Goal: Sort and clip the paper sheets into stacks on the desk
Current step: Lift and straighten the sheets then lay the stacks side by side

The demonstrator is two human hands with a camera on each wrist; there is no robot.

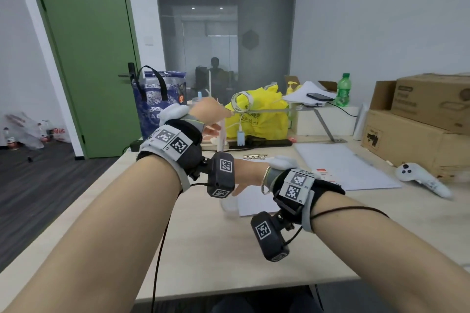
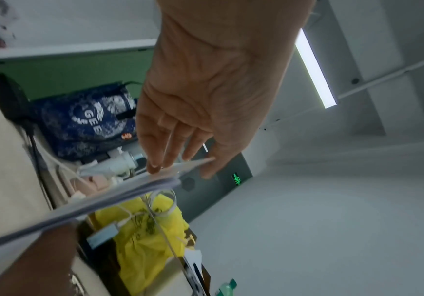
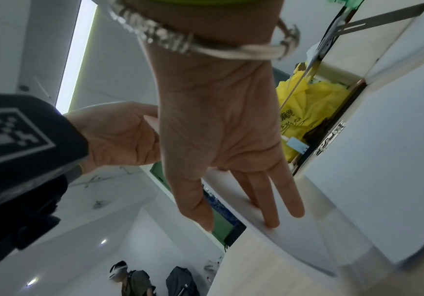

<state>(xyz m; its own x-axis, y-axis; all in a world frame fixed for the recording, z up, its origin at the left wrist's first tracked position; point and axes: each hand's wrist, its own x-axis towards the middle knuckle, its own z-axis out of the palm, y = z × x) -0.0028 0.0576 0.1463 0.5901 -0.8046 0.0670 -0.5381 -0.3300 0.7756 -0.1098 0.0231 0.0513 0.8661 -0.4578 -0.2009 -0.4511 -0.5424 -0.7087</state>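
My right hand [image 1: 241, 183] [image 3: 238, 222] pinches a thin stack of white paper sheets [image 3: 302, 240] [image 2: 104, 206], with straight fingers on one face and the thumb on the other. The stack is blurred and hangs just above the desk [image 1: 178, 249]. My left hand [image 1: 211, 119] [image 2: 180, 170] is raised higher, its fingers straight and their tips touching the stack's upper edge. A larger spread of white paper [image 1: 343, 168] lies flat on the desk to the right. Several metal clips [image 1: 255, 157] lie behind my right wrist.
A white controller [image 1: 419, 180] and cardboard boxes [image 1: 419, 122] stand at the right. At the back are a yellow plastic bag [image 1: 256, 114], a blue tote bag [image 1: 157, 99], a black power strip [image 1: 259, 143], a green bottle [image 1: 343, 89] and a raised shelf [image 1: 325, 109].
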